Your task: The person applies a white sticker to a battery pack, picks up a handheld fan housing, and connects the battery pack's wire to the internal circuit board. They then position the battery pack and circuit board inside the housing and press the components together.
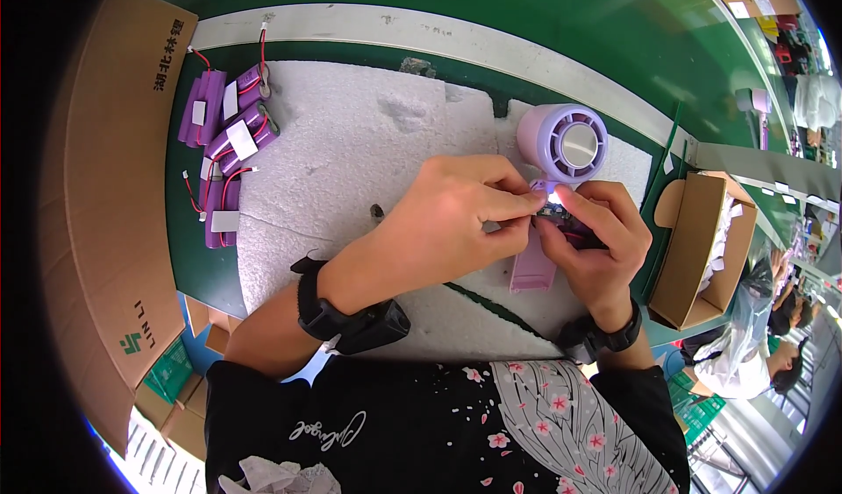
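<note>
A lilac handheld fan (536,138) with a round silver centre lies on the foam, its head pointing away from me. Its handle (532,270) stretches toward me beneath my hands. At the neck, a small dark circuit board (553,211) with a bright light by it sits between my fingertips. My left hand (465,209) is closed, thumb and forefinger pinching at the board's left side. From the right, my right hand (605,239) closes its thumb and forefinger on the board's other side. Fingers hide much of the board and the wiring around it.
Several purple battery packs (205,108) with red and black leads lie left on the white foam sheet (342,143) and green table. A tall cardboard box (114,187) flanks the left; an open carton (667,270) with white pieces stands right. People sit farther right.
</note>
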The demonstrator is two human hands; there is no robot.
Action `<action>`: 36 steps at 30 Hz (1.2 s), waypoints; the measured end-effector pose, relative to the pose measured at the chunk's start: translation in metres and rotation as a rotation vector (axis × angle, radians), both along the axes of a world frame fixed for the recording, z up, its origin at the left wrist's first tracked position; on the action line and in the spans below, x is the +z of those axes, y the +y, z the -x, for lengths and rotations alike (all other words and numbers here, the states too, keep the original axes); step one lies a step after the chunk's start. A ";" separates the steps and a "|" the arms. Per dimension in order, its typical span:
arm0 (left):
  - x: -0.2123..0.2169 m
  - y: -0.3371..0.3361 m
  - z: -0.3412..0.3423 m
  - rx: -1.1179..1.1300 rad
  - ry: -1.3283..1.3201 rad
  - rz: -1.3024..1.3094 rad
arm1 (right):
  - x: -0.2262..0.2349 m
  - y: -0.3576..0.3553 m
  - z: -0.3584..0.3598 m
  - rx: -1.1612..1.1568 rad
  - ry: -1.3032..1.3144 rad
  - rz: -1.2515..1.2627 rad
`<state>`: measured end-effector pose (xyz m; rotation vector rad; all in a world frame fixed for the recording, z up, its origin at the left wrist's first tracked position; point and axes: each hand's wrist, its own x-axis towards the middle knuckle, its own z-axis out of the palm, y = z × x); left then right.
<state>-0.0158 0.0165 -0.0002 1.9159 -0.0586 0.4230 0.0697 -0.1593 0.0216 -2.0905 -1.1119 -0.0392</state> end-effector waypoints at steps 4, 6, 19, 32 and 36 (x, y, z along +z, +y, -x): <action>-0.001 0.000 0.000 0.000 0.004 0.016 | 0.001 0.001 -0.001 0.024 -0.010 -0.005; -0.001 0.000 0.000 0.000 0.004 0.021 | 0.001 0.000 -0.002 0.023 0.002 -0.006; 0.004 0.000 -0.001 -0.069 0.124 0.211 | 0.006 -0.009 0.004 -0.042 0.161 0.028; 0.008 0.000 -0.003 -0.186 0.261 0.213 | 0.006 -0.012 0.005 -0.009 0.063 0.053; 0.008 0.000 -0.003 -0.181 0.252 0.209 | 0.006 -0.011 0.006 -0.020 0.053 0.053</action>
